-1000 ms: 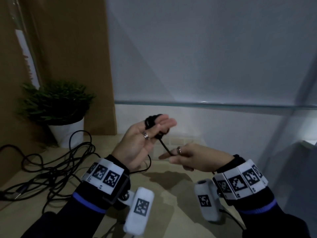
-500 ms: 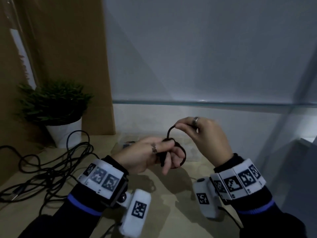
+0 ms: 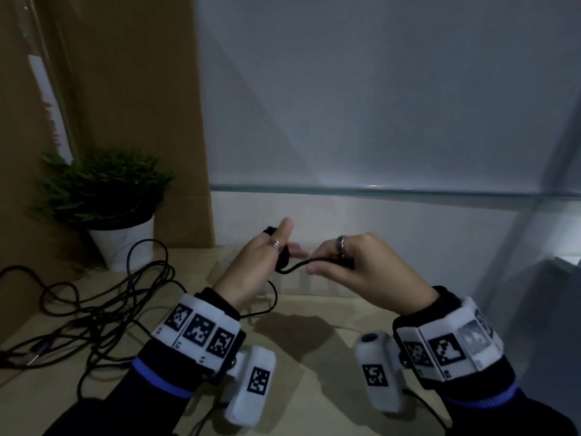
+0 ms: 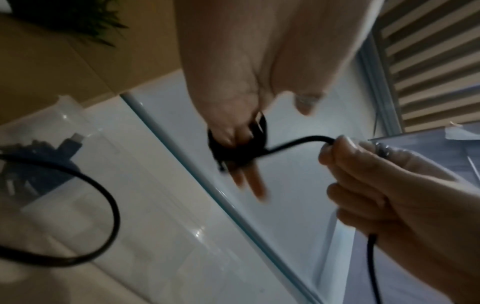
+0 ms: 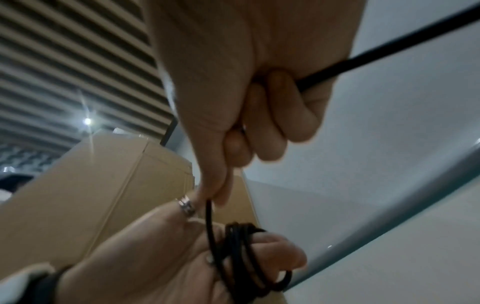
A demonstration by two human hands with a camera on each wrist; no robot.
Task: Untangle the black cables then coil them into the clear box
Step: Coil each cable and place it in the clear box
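Two hands are showing, a left hand (image 3: 251, 272) and a right hand (image 3: 364, 272), each wearing one ring. One black cable (image 3: 301, 265) is stretching between them, with several turns lying around the left fingers (image 5: 275, 255); the exact number of turns is too blurred to count. More black cables are lying in one tangled heap (image 3: 94, 303) on the tabletop (image 3: 314, 357), their number impossible to tell. One potted plant (image 3: 107, 196) is standing behind them. One clear box (image 4: 64, 127) is sitting nearby.
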